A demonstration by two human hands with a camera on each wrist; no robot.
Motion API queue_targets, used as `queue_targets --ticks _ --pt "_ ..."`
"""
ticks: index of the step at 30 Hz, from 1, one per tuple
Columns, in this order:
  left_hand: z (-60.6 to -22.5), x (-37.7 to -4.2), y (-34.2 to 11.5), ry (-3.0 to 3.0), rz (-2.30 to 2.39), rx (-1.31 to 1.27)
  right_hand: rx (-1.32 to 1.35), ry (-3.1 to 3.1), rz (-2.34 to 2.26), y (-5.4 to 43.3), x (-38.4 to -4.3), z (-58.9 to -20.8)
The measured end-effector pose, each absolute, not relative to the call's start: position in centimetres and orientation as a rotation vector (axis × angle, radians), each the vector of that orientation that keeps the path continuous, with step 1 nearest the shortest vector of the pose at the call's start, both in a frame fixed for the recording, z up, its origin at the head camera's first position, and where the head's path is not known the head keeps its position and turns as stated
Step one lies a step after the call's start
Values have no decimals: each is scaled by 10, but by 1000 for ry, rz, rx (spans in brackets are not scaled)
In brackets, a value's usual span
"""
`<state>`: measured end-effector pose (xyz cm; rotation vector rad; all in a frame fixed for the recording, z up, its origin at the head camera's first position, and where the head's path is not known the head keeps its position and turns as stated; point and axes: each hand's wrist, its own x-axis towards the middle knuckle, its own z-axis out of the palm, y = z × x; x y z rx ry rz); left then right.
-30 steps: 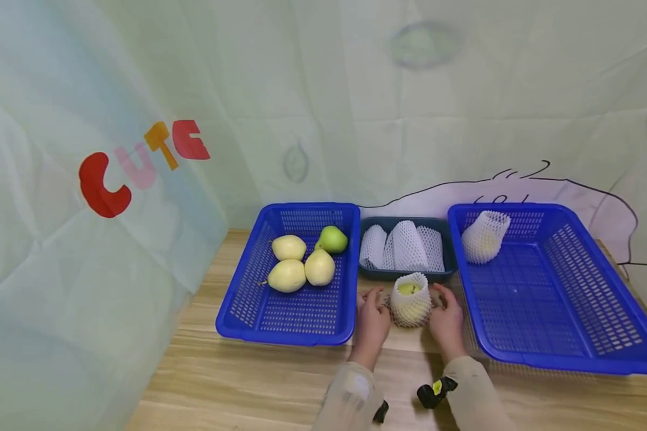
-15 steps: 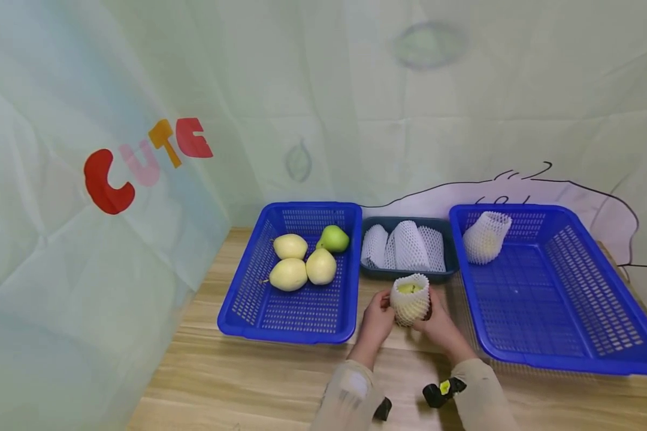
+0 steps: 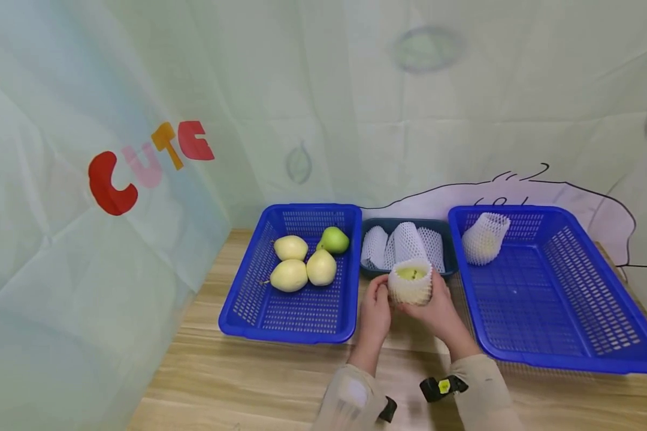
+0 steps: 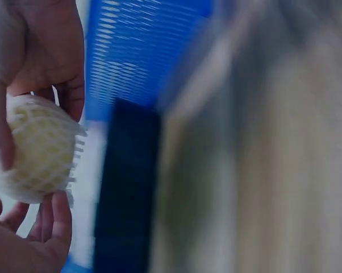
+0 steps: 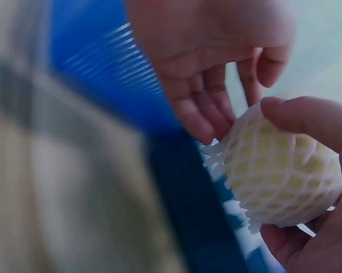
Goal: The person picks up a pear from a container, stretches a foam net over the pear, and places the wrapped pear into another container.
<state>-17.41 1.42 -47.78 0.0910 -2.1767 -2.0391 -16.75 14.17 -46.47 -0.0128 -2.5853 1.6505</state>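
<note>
A pale yellow pear in a white foam net sleeve is held up in front of the dark tray. My right hand grips it from the right; in the right wrist view the thumb lies across the netting, with fingers underneath. My left hand is at its left side, fingers loosely bent. Its fingertips are at the sleeve's ruffled edge in the left wrist view, while its thumb stands apart from the fruit. The pear's top and stem show through the sleeve's opening in the head view.
At left, a blue basket holds several bare pears, one greener. A dark tray with white foam net sleeves stands behind my hands. The right blue basket contains one sleeved pear. A printed curtain hangs behind.
The sleeved pear has risen off the table and moved toward the tray. My right hand, earlier beside it, now wraps around it. My left hand has come closer to its side.
</note>
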Motion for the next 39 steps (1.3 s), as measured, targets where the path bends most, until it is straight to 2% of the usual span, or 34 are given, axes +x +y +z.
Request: queue_targets --ticks 5,11,18,22,28,39 --pt "-444 -169 13 -2033 -2111 -140 58 -2512 1684 145 -163 -421" --pt "-418 -162 10 -2044 -2085 -309 167 -2428 1744 148 -158 -397" --pt "-404 -162 -3 -2144 -2013 -475 8 -2381 1777 170 -162 -384" --pt "-412 -166 -26 -2325 -1719 -416 -133 -2372 1778 195 -168 -376" --pt "-444 -171 -60 -2719 -1290 -149 -327 -2377 1686 247 -184 -372" --pt "-459 -176 -64 -2939 -1225 -27 -526 -2336 1684 308 -217 -388"
